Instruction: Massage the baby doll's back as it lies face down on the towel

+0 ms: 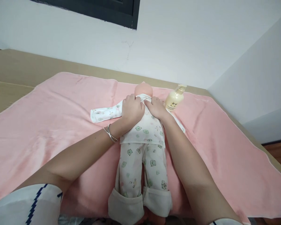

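The left hand [131,110] and right hand [157,108] grip the shirt collar [144,98] of the doll [142,132], which lies lengthwise, head away.

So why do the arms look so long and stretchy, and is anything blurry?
Head view: the wide lens stretches the arms near the bottom and bends the edges of the pink towel; soft, even light, faint shadows beside the left hand and right hand on the doll; nothing blurry, no glare on the bottle.

Left hand [131,109] and right hand [157,107] press the doll [142,137] collar (frame centre); lotion bottle [174,99] stands just right on pink towel [49,125].
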A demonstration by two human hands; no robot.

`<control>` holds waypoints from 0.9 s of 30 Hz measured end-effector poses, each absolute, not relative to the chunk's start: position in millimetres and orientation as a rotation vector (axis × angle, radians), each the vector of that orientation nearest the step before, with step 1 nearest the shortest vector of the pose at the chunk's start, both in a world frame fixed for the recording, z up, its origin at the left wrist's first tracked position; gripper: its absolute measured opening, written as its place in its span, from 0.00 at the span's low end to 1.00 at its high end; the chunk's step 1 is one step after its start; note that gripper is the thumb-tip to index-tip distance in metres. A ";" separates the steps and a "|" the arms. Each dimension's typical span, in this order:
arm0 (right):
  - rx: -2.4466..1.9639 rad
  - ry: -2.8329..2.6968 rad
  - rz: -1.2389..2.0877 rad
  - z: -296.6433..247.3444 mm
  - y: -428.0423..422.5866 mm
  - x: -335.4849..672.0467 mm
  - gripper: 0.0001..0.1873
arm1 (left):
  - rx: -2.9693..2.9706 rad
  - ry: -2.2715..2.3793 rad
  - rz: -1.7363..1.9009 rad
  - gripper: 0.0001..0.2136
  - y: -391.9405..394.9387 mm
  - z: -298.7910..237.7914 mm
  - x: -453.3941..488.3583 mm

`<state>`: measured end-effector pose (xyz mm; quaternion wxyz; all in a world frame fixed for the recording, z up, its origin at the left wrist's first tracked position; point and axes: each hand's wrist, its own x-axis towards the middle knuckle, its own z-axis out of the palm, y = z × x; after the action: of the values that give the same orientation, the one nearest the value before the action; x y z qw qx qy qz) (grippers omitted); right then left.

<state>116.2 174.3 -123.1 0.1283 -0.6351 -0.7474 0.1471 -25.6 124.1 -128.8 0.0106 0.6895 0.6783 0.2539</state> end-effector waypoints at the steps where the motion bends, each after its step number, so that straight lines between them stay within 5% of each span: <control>1: -1.830 -2.172 0.420 -124.7 175.1 118.0 0.38 | 2.174 2.112 0.773 0.20 123.2 -127.9 -25.0; 14: -1.907 -2.606 -0.148 -88.3 101.9 77.0 0.28 | 2.053 1.910 0.557 0.31 147.2 -128.4 -44.5; 22: -1.815 -2.285 0.341 -111.9 147.7 102.8 0.35 | 2.084 1.943 0.475 0.21 116.2 -103.6 -22.9; 27: -1.713 -2.292 0.373 -112.1 152.3 111.5 0.33 | 2.143 1.792 0.580 0.21 110.3 -100.6 -19.4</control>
<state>111.5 152.3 -112.1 0.1276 -0.5886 -0.7879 0.1281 -19.4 110.3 -100.6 0.1438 0.7432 0.6217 0.2011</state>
